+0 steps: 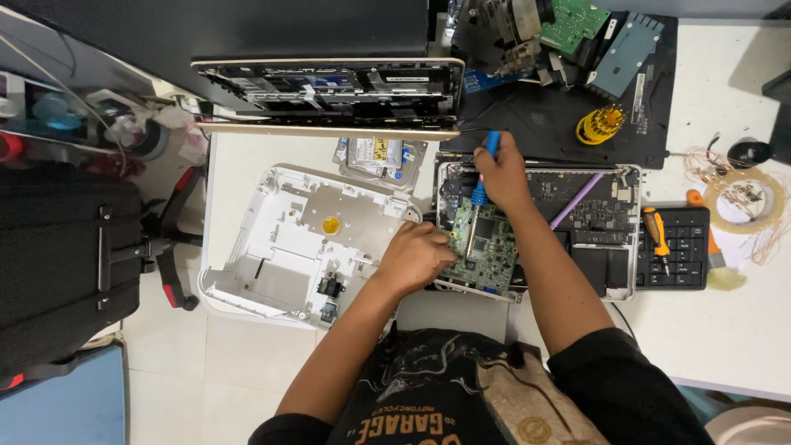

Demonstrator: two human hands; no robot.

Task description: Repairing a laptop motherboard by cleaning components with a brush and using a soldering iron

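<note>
left hand [412, 257]: fingers pressed flat on the left edge of the green circuit board [482, 247], pinning it, not wrapped round it.
circuit board: sits tilted on the left end of the open laptop base [614, 280], just beyond the person's chest.
board handling: likely light, thin, stiff and fragile; best held by bare edges, off the chips.
right hand [501, 173]: fingers clenched round the blue-handled screwdriver [479, 198], shaft pointing down onto the board's middle.
white casing [272, 247]: left of the board on the counter [725, 330], open side up, yellow spot near centre.
orange screwdriver [657, 237]: lies on the black keypad [680, 247], right of the laptop base.
hard drive [377, 156]: further back, between casing and second opened laptop [329, 91].
yellow bit holder [600, 124]: far right on the black mat [560, 124].
</note>
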